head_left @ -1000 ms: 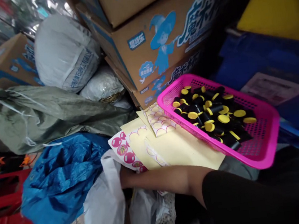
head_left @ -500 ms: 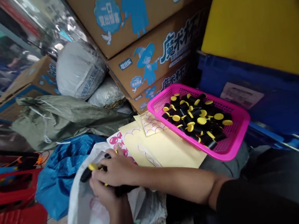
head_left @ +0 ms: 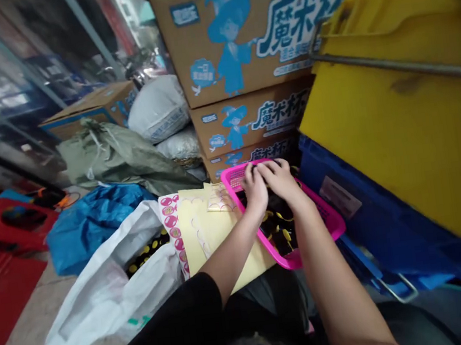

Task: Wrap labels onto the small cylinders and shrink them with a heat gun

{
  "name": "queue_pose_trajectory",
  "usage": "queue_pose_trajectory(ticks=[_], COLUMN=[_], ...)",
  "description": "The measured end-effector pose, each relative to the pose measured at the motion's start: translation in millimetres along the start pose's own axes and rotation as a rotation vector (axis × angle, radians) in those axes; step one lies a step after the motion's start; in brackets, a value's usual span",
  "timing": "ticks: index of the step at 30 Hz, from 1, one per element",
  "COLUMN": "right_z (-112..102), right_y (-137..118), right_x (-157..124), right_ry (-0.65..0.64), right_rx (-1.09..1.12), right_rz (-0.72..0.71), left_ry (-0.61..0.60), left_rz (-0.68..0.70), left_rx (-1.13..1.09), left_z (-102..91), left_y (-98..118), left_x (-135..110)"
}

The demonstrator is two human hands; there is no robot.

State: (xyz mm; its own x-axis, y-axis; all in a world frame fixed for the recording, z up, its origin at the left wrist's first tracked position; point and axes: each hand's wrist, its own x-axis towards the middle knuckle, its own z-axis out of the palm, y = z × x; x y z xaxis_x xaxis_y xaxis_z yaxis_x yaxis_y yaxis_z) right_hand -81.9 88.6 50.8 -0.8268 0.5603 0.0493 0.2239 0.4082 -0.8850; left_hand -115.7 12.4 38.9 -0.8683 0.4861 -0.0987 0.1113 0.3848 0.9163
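Observation:
My left hand and my right hand are side by side over the far part of a pink plastic basket. Their fingers are bent downward and a little apart, with the thumbs close together. Under and around them lie small black cylinders with yellow round ends. Whether any are between my fingertips is hidden. More black and yellow pieces show inside an open white plastic bag on the left. The basket rests partly on pale yellow printed sheets.
Printed cardboard boxes are stacked behind the basket. A blue crate and a large yellow bin stand at the right. A blue bag, a green sack and red plastic stools are at the left.
Both hands have moved right, from above the white bag to the basket. Black and yellow pieces were in them before. The view has turned, and the white bag's opening now shows its contents.

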Motion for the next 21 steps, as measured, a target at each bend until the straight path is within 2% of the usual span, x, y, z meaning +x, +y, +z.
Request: queue_pose_trajectory(ticks=[2, 5, 8, 11, 13, 15, 17, 19, 21], right_z=[-5.3, -19.2, -41.3, -62.2, -71.3, -74.3, -70.1, -59.5, -45.9], right_y=[27.6, 54.6, 68.6, 78.6, 85.4, 91.8, 97.7, 102.5, 105.4], right_x=[5.8, -3.7, -18.3, -19.5, -11.2, 0.5, 11.0, 16.8, 16.9], right_ry=[-0.077, -0.137, -0.068, 0.051, 0.083, 0.086, 0.077, 0.05, 0.007], right_rx=[0.009, 0.077, 0.147, 0.04, -0.072, -0.163, -0.243, -0.334, -0.409], right_rz=[0.004, 0.009, 0.06, 0.135, 0.155, 0.163, 0.181, 0.206, 0.233], left_ry=[0.011, -0.082, -0.177, -0.219, -0.122, -0.012, 0.068, 0.011, -0.084], left_rz=[-0.05, -0.031, 0.022, 0.022, -0.065, -0.101, -0.246, -0.333, -0.345], left_rx=[0.016, 0.038, 0.019, -0.045, -0.115, -0.114, -0.116, -0.159, -0.261], left_z=[3.8, -10.6, -44.3, -90.1, -116.9, -130.0, -124.5, -103.0, -74.8], left_y=[-5.9, -10.9, -8.9, -18.2, -36.4, -58.7, -77.0, -86.1, -86.2], left_x=[2.7, 0.8, -8.6, -22.8, -30.7, -35.6, -38.2, -38.7, -36.5])
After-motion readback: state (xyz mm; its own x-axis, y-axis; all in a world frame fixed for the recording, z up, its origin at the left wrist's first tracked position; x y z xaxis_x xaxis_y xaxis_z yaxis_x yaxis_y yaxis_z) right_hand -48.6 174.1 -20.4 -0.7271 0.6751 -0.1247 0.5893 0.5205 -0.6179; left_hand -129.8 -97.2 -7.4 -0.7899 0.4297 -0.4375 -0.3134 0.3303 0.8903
